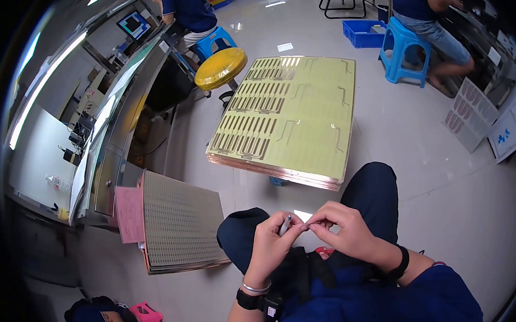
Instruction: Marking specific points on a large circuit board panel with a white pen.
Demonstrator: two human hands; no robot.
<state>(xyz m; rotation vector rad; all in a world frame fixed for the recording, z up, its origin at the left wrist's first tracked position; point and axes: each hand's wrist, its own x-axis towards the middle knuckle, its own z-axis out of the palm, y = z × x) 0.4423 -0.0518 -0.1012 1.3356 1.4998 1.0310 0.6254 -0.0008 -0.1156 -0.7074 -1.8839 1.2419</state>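
My left hand (pixel 271 243) is closed round a slim grey pen-like tool (pixel 285 225), which sticks up between the fingers. Thumb and forefinger of my right hand (pixel 342 226) are pinched together, and their tips meet the left fingertips above my lap. Whatever may lie between those tips is too small to make out. Just beyond my knees, a stack of large yellow-green circuit board panels (pixel 312 123) with copper edges rests on a support mostly hidden beneath it. Slots and thin metallic lines pattern the top panel. Neither hand touches the stack.
At left, a pile of grey dotted panels (pixel 182 224) leans beside a pink sheet (pixel 129 214). A yellow round stool (pixel 221 68) stands beyond, near a long workbench. Two people sit on blue stools farther off. A blue bin (pixel 364 33) and a patterned sheet (pixel 470 114) are at right.
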